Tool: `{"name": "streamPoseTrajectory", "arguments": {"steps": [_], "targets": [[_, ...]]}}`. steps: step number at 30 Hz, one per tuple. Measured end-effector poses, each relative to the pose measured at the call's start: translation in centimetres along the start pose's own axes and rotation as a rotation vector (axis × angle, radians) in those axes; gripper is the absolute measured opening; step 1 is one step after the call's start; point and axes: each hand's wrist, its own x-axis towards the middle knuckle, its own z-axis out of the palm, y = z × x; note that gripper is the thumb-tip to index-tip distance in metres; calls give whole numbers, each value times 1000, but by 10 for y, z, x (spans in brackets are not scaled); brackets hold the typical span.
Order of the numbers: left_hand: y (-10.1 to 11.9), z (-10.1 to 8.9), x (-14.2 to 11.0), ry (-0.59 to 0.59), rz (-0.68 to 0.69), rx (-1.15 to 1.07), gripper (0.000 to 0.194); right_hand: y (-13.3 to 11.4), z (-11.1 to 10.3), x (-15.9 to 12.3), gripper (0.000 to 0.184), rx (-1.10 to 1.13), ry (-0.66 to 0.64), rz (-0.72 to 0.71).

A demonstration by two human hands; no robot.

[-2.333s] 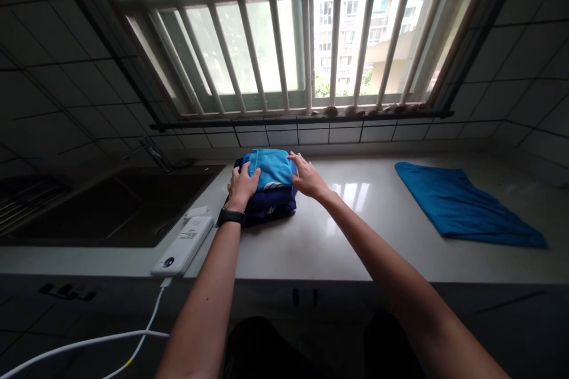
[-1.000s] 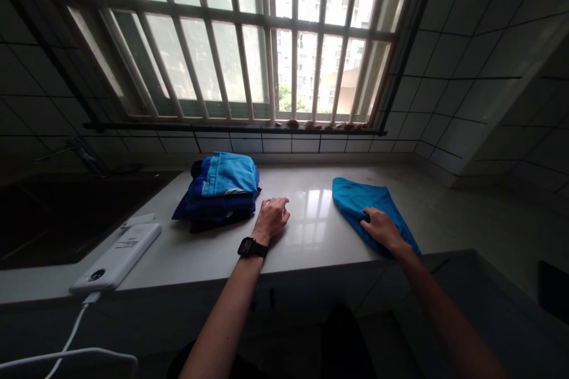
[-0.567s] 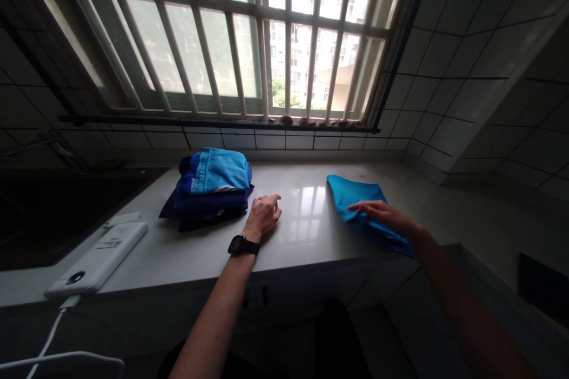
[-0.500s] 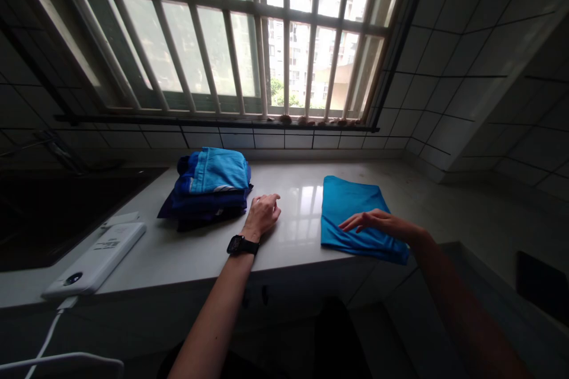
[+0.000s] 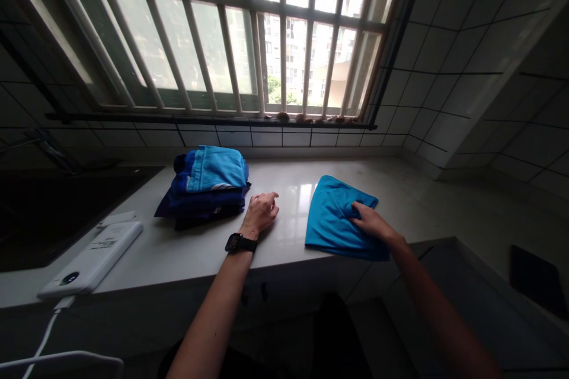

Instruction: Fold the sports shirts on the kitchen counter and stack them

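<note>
While the left hand lay loosely curled on the stone counter beside the folded blue stack, the right hand, fingers pressed together, rested on a rumpled blue cloth that seemed to want smoothing flat.

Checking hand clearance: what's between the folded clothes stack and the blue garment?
Head view: the left hand rests on the white countertop, between the folded clothes stack and the blue garment.

Head-worn view facing barred window
</note>
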Motion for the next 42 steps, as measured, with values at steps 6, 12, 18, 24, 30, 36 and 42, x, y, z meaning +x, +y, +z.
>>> {"name": "streamPoseTrajectory", "arguments": {"steps": [6, 12, 18, 24, 30, 36, 42], "targets": [[0, 2, 0, -9, 11, -20, 33, -35, -13, 4, 30, 314, 209, -372], [18, -19, 1, 125, 99, -338, 25, -98, -75, 12, 23, 594, 530, -520], [114, -78, -22, 149, 182, -808, 102, -187, -115, 31, 7, 885, 491, -548], [124, -97, -15, 473, -160, -1044, 39, -223, -111, 25, 25, 939, 134, -607], [45, -88, -17, 421, -303, -1444, 41, -151, -29, 7, 69, 515, 12, -410], [17, -94, -32, 448, -376, -1415, 43, -135, 30, -8, 26, 542, -114, -379], [22, -108, -39, 373, -417, -1368, 41, -167, 26, -14, 25, 673, -38, -452]]}}
